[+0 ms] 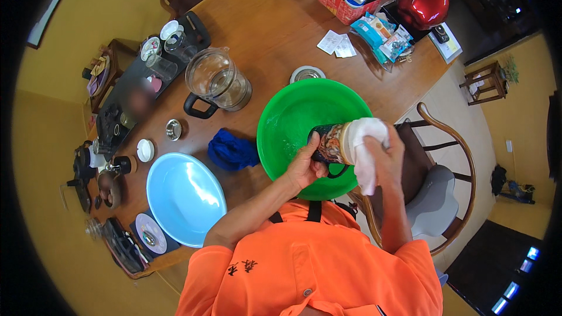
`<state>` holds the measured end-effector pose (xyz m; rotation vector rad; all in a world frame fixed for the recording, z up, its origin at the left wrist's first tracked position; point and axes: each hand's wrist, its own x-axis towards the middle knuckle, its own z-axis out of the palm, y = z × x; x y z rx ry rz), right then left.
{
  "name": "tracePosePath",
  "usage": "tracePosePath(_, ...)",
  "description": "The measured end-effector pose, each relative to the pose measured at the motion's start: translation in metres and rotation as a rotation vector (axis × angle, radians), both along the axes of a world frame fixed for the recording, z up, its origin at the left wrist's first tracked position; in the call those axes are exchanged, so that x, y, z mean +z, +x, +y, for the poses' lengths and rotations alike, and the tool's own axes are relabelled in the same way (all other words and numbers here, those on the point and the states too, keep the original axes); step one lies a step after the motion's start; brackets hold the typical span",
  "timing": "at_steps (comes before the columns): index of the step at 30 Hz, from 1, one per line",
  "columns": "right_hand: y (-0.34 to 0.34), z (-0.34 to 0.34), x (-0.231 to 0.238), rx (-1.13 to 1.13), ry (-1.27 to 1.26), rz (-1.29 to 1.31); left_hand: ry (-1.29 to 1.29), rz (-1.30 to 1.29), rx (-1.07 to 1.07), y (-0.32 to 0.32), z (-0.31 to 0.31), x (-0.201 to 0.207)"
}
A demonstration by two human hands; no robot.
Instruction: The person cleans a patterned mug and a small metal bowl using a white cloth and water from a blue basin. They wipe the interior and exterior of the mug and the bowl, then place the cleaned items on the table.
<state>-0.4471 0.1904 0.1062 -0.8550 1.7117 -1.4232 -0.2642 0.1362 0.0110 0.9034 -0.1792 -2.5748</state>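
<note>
My left hand (304,167) grips a dark patterned mug (331,143) by its base end, and the mug lies tilted on its side. A dark loop like a handle shows beneath it. In my right hand (391,155) is a white cloth (365,167), bunched over the pale rim end of the mug; the cloth hides the mouth. Both hands are above the right side of a green basin (266,117), which appears to have some water in it.
Left of the green basin lie a crumpled dark blue cloth (231,151) and a light blue basin (153,182). A clear jug (239,92) with a black handle and a round metal lid (307,74) stand farther back. A wooden chair (468,199) is at the right.
</note>
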Motion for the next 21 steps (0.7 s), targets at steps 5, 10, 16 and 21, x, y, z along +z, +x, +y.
tracePosePath(5, -0.003, -0.002, -0.006, -0.114, 0.043, -0.377, -0.246, -0.147, 0.034, 0.010, -0.014, 0.030)
tracePosePath(10, -0.033, 0.020, -0.047, -0.039, -0.093, -0.983, -0.817, -0.419, -0.119, 0.021, -0.033, 0.083)
tracePosePath(16, -0.017, 0.009, -0.022, -0.013, -0.253, -1.322, -1.983, -0.912, -0.161, 0.058, -0.027, 0.107)
tracePosePath(21, 0.006, -0.005, -0.042, 0.230, -0.089, -1.139, -2.237, -1.141, -0.250, 0.115, -0.002, 0.144)
